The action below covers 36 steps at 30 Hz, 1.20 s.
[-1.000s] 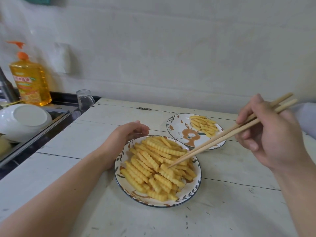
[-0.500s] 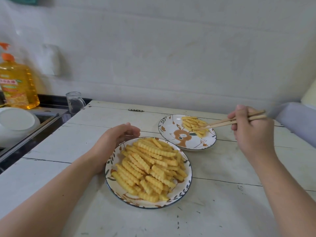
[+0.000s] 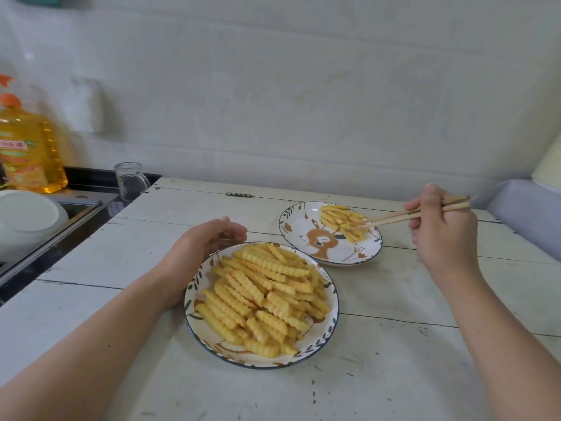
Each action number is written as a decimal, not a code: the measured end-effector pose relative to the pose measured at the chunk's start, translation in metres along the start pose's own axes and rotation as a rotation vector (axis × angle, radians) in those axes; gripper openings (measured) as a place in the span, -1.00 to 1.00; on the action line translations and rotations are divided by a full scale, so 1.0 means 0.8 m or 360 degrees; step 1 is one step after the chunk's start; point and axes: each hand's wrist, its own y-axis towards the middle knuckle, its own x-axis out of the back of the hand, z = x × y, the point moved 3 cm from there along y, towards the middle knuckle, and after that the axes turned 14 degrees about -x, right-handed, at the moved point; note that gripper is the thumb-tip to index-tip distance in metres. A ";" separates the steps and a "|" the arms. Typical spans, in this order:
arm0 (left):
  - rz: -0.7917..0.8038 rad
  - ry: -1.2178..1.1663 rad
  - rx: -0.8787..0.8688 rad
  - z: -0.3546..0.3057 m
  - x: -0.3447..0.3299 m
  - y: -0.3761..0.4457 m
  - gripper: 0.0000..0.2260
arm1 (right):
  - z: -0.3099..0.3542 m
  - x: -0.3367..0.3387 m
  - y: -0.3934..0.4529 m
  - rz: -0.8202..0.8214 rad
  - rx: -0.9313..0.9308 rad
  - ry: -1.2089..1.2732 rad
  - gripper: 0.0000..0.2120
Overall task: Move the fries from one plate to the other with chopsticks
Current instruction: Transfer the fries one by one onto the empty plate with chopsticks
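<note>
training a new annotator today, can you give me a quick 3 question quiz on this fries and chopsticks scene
1. True or false: the chopsticks have their tips at the pile on the near plate.
2. Which hand grips the chopsticks? A) left hand B) right hand
3. Fill in: the far plate holds far ____ fries than the near plate.

Key
1. False: the tips are at the fries on the far plate.
2. B; the left hand rests by the near plate's rim.
3. Fewer.
</note>
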 end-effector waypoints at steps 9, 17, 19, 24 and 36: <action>-0.0002 0.0046 0.0015 -0.011 -0.003 -0.009 -0.62 | 0.057 0.011 -0.020 0.0133 -0.0324 0.0957 -0.49; 0.0020 0.0065 0.0000 -0.010 -0.001 -0.008 -0.60 | 0.081 -0.034 -0.078 0.0620 -0.0323 0.0849 -0.44; 0.0027 0.0038 -0.0015 -0.010 -0.002 -0.009 -0.58 | 0.083 -0.039 -0.084 0.0673 -0.0295 0.0780 -0.49; 0.0018 0.0032 -0.0014 -0.006 0.002 -0.004 -0.60 | 0.082 -0.023 -0.067 0.0466 -0.0226 0.0847 -0.45; 0.0021 -0.0013 -0.0032 0.006 0.006 0.005 -0.63 | 0.028 0.013 -0.013 -0.0204 0.0093 -0.0092 -0.52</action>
